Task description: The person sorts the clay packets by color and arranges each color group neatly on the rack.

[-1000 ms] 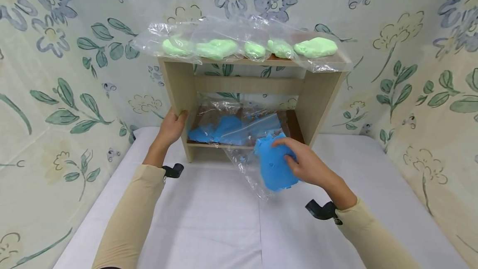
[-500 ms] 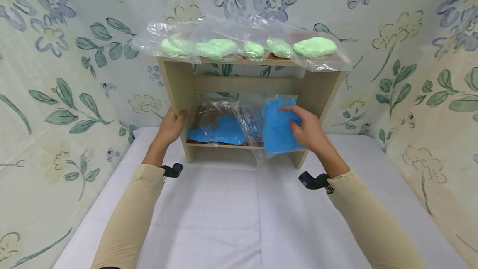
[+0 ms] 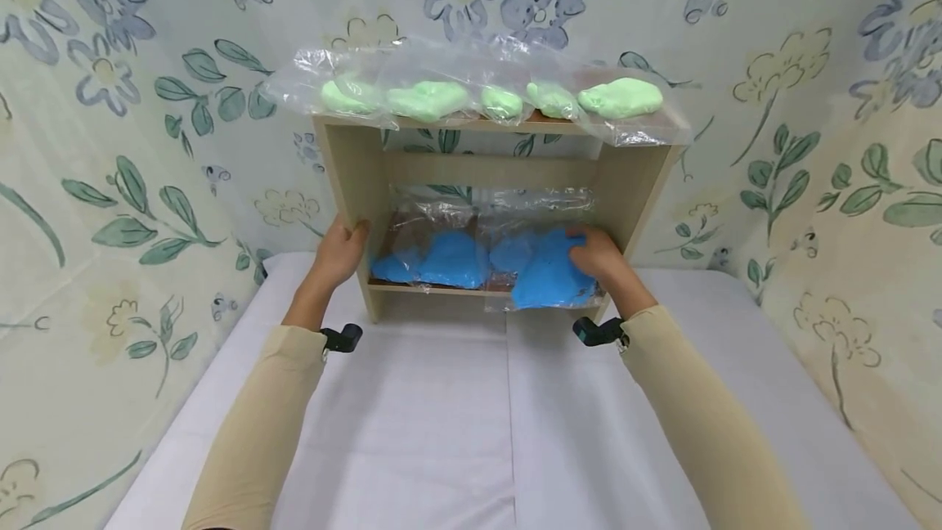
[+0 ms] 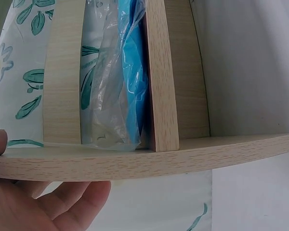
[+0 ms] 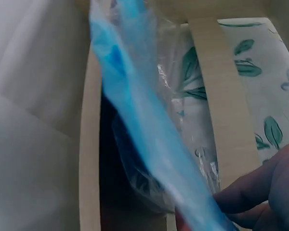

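A small wooden shelf unit (image 3: 353,178) stands on the white cloth, and my left hand (image 3: 340,253) grips its left side panel. In the left wrist view the thumb and fingers (image 4: 94,202) lie on opposite faces of that panel (image 4: 111,166). At the right end of the lower board, my right hand (image 3: 599,256) pinches a clear plastic bag of flattened blue clay-like stuff (image 3: 552,280). The bag slants toward the board's front edge. Close up, the right wrist view shows the blue bag (image 5: 144,120) blurred, with the fingers (image 5: 250,190) at its edge.
More clear bags with blue lumps (image 3: 449,260) lie on the lower board to the left. Along the top board sit several bags of pale green lumps (image 3: 621,98). A white cloth (image 3: 434,415) spreads in front; flowered fabric (image 3: 184,186) hangs behind and at the sides.
My right hand has carried the blue bag from in front of the unit up and back onto the right of the lower board. The left hand stays on the side panel.
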Available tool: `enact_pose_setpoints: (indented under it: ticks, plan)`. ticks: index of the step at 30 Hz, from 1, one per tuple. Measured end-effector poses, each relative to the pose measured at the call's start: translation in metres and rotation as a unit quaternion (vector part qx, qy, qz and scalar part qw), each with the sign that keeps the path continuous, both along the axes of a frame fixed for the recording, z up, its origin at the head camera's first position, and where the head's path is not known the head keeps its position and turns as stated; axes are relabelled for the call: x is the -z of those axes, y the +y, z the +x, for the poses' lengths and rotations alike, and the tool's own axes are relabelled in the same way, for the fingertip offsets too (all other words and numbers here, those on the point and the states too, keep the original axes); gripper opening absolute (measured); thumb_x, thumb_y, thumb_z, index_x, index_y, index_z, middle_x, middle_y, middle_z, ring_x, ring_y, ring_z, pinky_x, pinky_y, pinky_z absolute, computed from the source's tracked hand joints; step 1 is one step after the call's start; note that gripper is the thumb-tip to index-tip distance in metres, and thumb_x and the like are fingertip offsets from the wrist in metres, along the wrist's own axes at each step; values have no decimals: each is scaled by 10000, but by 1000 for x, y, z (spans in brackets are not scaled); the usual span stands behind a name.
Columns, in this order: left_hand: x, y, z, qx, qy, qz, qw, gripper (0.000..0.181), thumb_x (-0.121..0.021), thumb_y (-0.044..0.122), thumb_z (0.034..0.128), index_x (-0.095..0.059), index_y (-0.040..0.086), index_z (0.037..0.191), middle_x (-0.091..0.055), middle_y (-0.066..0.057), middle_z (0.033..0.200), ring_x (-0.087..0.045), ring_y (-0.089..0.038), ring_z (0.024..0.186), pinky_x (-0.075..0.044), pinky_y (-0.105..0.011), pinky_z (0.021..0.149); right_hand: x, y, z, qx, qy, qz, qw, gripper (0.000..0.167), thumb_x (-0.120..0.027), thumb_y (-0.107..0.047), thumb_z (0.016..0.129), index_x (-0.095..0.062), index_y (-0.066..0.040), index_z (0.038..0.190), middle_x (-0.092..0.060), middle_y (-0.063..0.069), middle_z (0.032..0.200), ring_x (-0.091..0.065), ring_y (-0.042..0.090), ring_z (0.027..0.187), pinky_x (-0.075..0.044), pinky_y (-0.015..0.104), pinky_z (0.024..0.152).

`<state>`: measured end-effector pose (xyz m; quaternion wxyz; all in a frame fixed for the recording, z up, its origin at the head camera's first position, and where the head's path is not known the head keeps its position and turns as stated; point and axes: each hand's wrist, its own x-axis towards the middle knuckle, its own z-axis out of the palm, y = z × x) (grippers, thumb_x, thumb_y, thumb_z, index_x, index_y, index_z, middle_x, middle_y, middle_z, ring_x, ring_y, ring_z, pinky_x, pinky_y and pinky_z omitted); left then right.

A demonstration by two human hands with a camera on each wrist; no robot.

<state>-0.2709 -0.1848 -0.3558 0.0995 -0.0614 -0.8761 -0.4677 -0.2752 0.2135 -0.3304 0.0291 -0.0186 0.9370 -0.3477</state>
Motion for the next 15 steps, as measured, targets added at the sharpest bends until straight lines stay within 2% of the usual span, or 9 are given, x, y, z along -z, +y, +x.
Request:
enact_pose_setpoints:
  ticks: [4,8,11,15]
  plan:
    - [-1,0,0,-66,104,14,9999,555,-306,352,1068,-193,189,1587,-317,-167,1610,-337,-414,1469,-324,-641,1153,0,-6,-8,-94,167,317,9993,566,-367,-42,901,-405,44,1458,-390,271,1524,-445,389,1229,-416,482,952]
    - [0,-1,0,-218,19,49,9997,561,-306,366,1068,-181,202,1590,-314,-160,1614,-331,-411,1473,-323,-644,1152,-5,-14,-15,-135,430,1078,9932,535,-407,-77,899,-432,86,1408,-455,296,1441,-443,440,1264,-415,535,1052]
    - [1,0,1,-198,-88,50,9998,570,-303,375,1068,-164,200,1592,-304,-164,1617,-319,-410,1479,-316,-642,1157,-10,-16,-18,-58,485,1766,9831,523,-448,-97,910,-431,126,1384,-457,329,1401,-410,470,1276,-418,555,1049]
    - [1,2,1,-81,-53,26,9999,570,-296,373,1068,-154,207,1594,-293,-164,1621,-315,-415,1481,-319,-647,1153,-17,-20,-21,135,729,2179,9732,508,-514,-92,919,-430,155,1355,-360,389,1422,-451,506,1217,-471,581,959]
